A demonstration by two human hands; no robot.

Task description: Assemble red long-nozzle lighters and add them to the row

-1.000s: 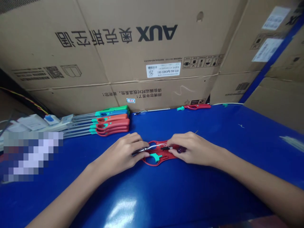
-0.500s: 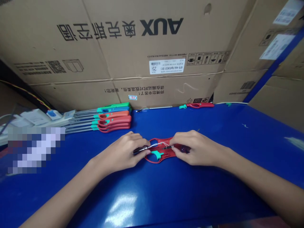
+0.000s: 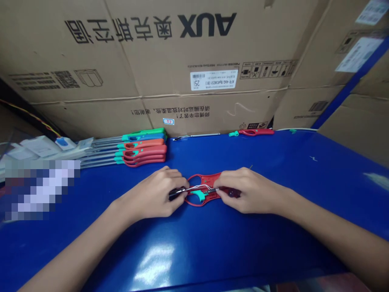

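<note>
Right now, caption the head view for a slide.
Left hand and right hand at an open red lighter casing, teal trigger and white wires exposed, blue tabletop beneath.

Cardboard panel (image 3: 146, 61) — AUX lettering (image 3: 208, 25) inverted — stands behind blue table (image 3: 243, 247); white plugs (image 3: 41, 146) at left, near red-and-yellow cable (image 3: 36, 118).

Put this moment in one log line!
left hand: holds black part; right hand: at red shell; trigger: on shell; wires: between hands
</note>
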